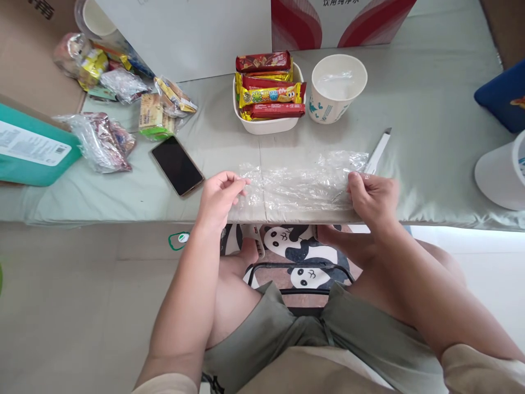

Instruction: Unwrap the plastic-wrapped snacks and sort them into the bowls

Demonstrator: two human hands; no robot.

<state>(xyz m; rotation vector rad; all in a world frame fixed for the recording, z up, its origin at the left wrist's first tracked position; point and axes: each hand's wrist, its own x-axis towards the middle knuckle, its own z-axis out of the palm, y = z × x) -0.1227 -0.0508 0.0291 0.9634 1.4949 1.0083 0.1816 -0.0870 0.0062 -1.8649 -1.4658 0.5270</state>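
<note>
A sheet of clear plastic wrap [301, 183] lies stretched along the near edge of the table [430, 137]. My left hand [219, 198] pinches its left end and my right hand [371, 197] grips its right end with curled fingers. Behind the wrap stands a white bowl [268, 125] heaped with red and yellow snack bars [270, 90]. A white paper cup [337, 90] with crumpled clear film inside stands to the bowl's right. A white knife-like tool [379, 150] lies just behind my right hand.
A black phone [177, 166] lies left of my left hand. Loose snack packets [123, 109] and plastic bags sit at the back left, with a teal box [33, 148] at the left edge. A white cup [502, 172] and a blue object [502, 98] are at the right.
</note>
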